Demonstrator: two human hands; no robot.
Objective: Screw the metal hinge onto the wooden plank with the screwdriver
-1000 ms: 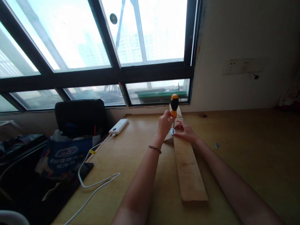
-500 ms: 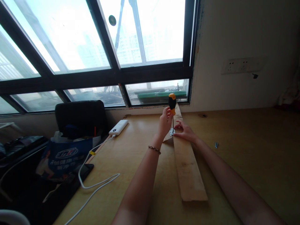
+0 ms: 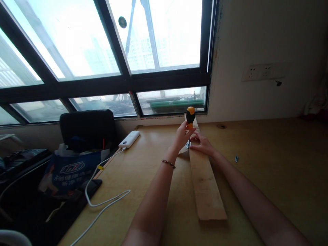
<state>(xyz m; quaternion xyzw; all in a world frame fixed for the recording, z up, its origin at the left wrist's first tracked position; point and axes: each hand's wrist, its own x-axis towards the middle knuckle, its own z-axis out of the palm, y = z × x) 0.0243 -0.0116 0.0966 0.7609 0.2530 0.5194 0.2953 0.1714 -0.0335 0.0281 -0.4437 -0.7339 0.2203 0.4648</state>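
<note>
A screwdriver point(image 3: 190, 116) with a black and orange handle stands nearly upright, its tip down at a metal hinge point(image 3: 188, 145). My left hand point(image 3: 181, 137) is closed around the lower part of the handle. The hinge lies on a long wooden board point(image 3: 208, 186) and reaches toward a second wooden piece point(image 3: 183, 152) on its left. Thumb and fingers of my right hand point(image 3: 202, 145) curl in at the hinge from the right, resting on the board. The screwdriver's tip is partly hidden behind my left hand.
Loose screws point(image 3: 236, 159) lie on the table point(image 3: 266, 191) to the right. A white power bank point(image 3: 130, 139) with a white cable point(image 3: 110, 201) lies on the left. Beyond the left edge stand a black chair point(image 3: 87, 128) and a blue bag point(image 3: 69, 174). The window point(image 3: 164, 78) is behind.
My left hand has turned and its fingers have shifted on the handle. The screwdriver's top has tilted slightly right and lower. My right hand keeps its place.
</note>
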